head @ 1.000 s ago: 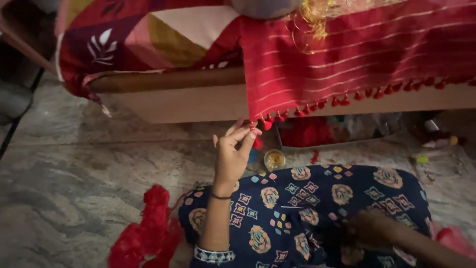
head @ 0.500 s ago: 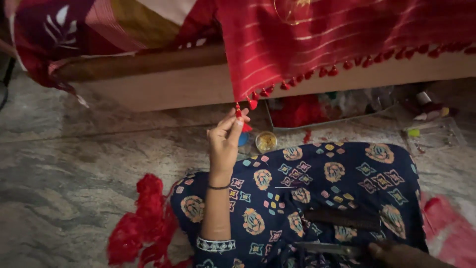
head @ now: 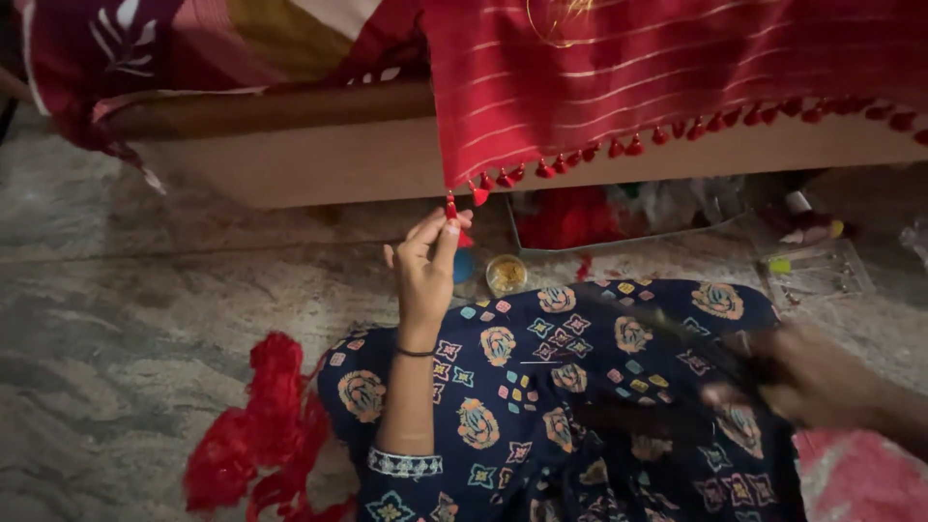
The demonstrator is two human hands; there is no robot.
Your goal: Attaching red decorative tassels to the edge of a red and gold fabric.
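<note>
A red striped cloth (head: 677, 87) with a fringe of small red tassels hangs over the bed's edge. My left hand (head: 425, 266) is raised, and its fingertips pinch the tassel (head: 451, 208) at the cloth's lower left corner. My right hand (head: 802, 377) is blurred at the right, above my lap. It seems closed on a long dark object (head: 677, 333) that points left; what the object is cannot be made out. My lap is covered by dark blue patterned fabric (head: 541, 387).
A small round container (head: 506, 274) with golden contents stands on the stone floor by my knee. Loose red thread (head: 266, 425) is piled at the left. Under the wooden bed frame (head: 319, 159) are a shallow tray (head: 580, 227) and a clear plastic box (head: 812, 271).
My left hand has stayed up at the cloth's corner, pinching the tassel. My right hand has risen from the lower right, and the dark object has left my lap with it.
</note>
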